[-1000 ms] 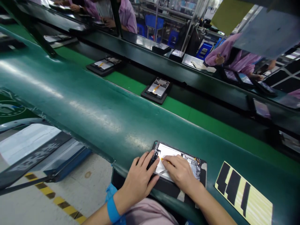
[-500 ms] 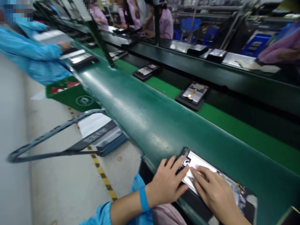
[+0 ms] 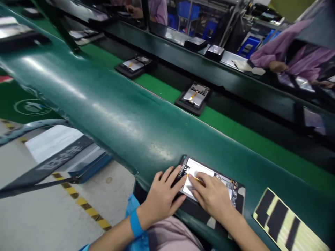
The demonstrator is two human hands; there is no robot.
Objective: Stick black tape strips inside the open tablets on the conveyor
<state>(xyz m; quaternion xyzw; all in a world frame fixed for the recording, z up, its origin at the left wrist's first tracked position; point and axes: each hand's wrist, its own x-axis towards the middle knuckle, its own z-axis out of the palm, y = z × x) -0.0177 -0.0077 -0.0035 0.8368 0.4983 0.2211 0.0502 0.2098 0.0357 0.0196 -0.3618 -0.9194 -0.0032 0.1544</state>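
Observation:
In front of me a tablet-like device with a bright white panel [image 3: 193,167] and exposed electronics lies in a black holder on the green bench. My left hand [image 3: 164,191] rests at its left end, fingers spread, fingertips on the dark edge strip. Over the panel, my right hand [image 3: 216,195] has its fingers bent and the index fingertip pressed down close to the left fingertips. The thumb sits apart from that finger. A bit of orange, seemingly flex cable, shows beneath the right fingers, which partly hide it.
A pale yellow sheet with black strips [image 3: 278,214] lies right of the device. Beyond the green bench edge [image 3: 117,115], a conveyor carries similar open devices in black holders [image 3: 195,97]. Across the line, a person in pink sleeves [image 3: 277,48] works. A blue-grey bin [image 3: 91,167] stands left.
The view has swung right, so the scene shifts left and the yellow sheet comes into view. Both hands stay at the device, with the right fingertips still on the panel.

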